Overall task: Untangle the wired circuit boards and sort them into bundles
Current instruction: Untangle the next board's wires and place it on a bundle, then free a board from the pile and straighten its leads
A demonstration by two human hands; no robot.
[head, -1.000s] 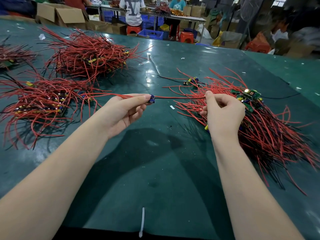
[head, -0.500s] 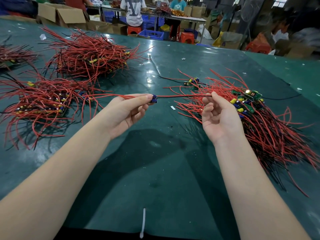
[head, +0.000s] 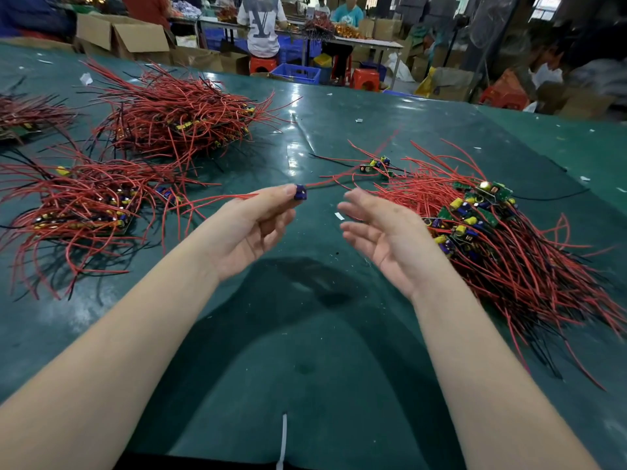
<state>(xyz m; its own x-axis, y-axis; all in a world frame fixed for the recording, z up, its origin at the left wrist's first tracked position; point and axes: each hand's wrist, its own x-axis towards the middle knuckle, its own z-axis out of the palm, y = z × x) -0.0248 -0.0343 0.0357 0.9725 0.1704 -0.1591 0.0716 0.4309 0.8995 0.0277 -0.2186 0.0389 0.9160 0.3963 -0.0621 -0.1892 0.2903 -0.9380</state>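
My left hand (head: 258, 225) pinches a small wired circuit board (head: 300, 192) with blue parts at its fingertips, above the green table (head: 305, 334). Red wires run from the board left over the hand and right toward the tangled pile (head: 492, 239) of red-wired green boards. My right hand (head: 380, 232) hovers palm-up with fingers spread, blurred, just left of that pile and holding nothing. A sorted bundle (head: 81, 212) lies at the left, and a second bundle (head: 176, 117) sits farther back.
A few loose boards (head: 375, 166) lie behind my hands. Another wire heap (head: 27, 113) shows at the far left edge. A white cable tie (head: 283, 442) lies near the front edge. Cardboard boxes, stools and seated people are beyond the table.
My right hand has let go of the red wire and opened, palm up, shifting toward the left hand. The left hand still pinches the board in about the same place.
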